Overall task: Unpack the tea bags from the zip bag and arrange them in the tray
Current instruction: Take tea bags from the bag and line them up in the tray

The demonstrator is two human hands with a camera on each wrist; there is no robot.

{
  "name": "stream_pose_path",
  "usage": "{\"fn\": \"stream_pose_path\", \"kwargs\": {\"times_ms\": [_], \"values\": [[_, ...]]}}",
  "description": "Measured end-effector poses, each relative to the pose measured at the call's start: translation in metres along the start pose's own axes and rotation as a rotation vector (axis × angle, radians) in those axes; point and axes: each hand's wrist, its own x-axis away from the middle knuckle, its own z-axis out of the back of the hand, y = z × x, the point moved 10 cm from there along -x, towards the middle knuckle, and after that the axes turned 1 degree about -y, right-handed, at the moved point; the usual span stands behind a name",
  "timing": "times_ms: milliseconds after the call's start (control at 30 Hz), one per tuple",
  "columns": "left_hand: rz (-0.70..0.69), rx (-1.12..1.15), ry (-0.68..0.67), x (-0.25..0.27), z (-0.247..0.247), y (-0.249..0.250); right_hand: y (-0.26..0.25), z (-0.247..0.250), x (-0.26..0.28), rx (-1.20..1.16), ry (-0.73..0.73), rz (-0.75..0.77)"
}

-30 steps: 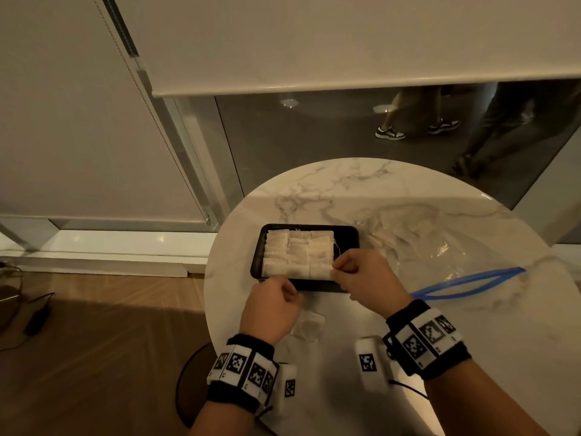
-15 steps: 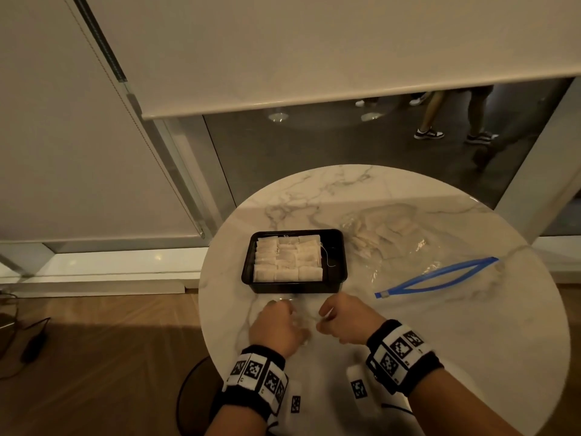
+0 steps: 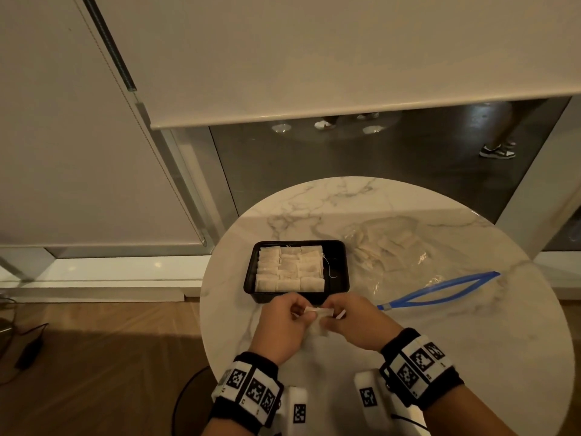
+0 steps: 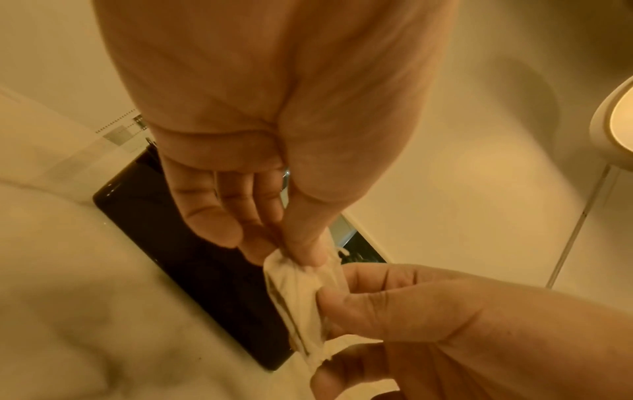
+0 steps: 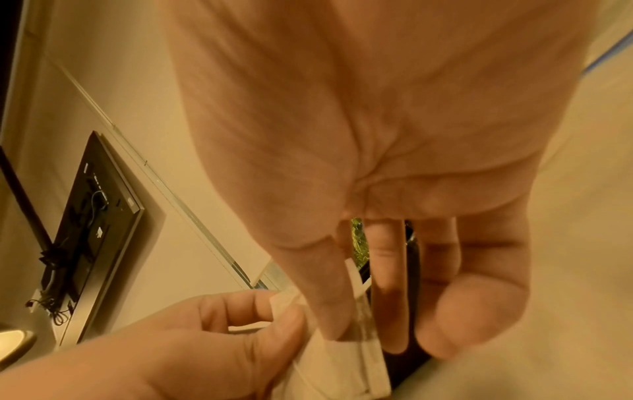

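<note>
Both the left hand (image 3: pixel 283 325) and right hand (image 3: pixel 358 322) pinch one crumpled papery tea bag (image 3: pixel 319 316) beside the glossy black rectangular tray (image 3: pixel 341 269).

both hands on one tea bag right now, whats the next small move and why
Probably carry the tea bag forward and set it in the bare right strip of the tray. Left hand and right hand pinch it just short of the tray, whose rows fill all but that side.

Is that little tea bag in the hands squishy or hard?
Probably soft and floppy: the tea bag looks crumpled where the left hand and right hand pinch it. Likely very light, and thin enough to tear if tugged.
</note>
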Motion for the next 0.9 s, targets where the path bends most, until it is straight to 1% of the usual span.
{"fn": "stream_pose_path", "kwargs": {"times_ms": [167,267,300,333,400,467,533,633,733,900], "values": [[-0.031,0.122,0.057,-0.003,0.004,0.004,-0.004,0.006,-0.003,-0.046,0.034,0.028],[-0.051,0.119,0.152,-0.005,0.014,0.003,-0.004,0.015,-0.006,-0.059,0.082,0.019],[-0.083,0.061,0.204,-0.006,0.02,0.003,-0.004,0.021,-0.006,-0.075,0.114,0.011],[-0.122,-0.045,0.251,-0.006,0.025,0.005,-0.003,0.028,-0.007,-0.108,0.161,0.0],[-0.178,-0.307,0.296,-0.008,0.03,0.008,-0.002,0.046,-0.007,-0.174,0.292,-0.02],[-0.168,-0.508,0.289,-0.011,0.029,0.004,-0.003,0.061,-0.009,-0.167,0.401,-0.034],[-0.122,-0.61,0.255,-0.016,0.026,-0.002,-0.008,0.067,-0.016,-0.121,0.444,-0.024],[-0.063,-0.702,0.18,-0.025,0.018,-0.009,-0.012,0.062,-0.035,-0.047,0.409,-0.021],[0.003,-0.765,0.115,-0.035,0.01,-0.018,-0.009,0.05,-0.058,0.072,0.303,-0.079],[0.065,-0.748,0.07,-0.044,0.004,-0.028,0.0,0.033,-0.084,0.195,0.16,-0.161]]}}
